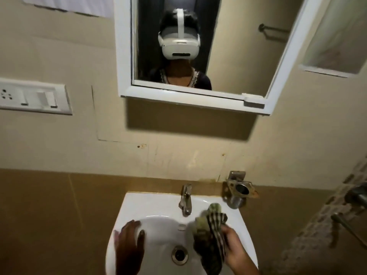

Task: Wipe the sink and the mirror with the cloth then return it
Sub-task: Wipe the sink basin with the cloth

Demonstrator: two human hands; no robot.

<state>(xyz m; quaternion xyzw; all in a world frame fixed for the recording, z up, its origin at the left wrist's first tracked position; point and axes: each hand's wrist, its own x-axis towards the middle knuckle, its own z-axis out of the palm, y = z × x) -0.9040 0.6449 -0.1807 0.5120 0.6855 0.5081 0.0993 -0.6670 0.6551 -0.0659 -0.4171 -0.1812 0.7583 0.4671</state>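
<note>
A white wall-hung sink point(151, 203) fills the bottom centre, with a metal drain point(179, 254) in its bowl and a steel tap point(185, 199) at the back. My right hand point(236, 249) grips a crumpled green-and-dark checked cloth point(210, 231) against the right side of the bowl. My left hand point(129, 245) lies flat with fingers spread on the sink's left rim. Above hangs a white-framed mirror point(228, 56) that reflects a person wearing a white headset.
A steel tumbler holder point(239, 190) is fixed to the wall right of the tap. A white switch plate point(33, 98) sits on the left wall. Metal fittings point(355, 197) and a lever point(347, 225) project at the right edge.
</note>
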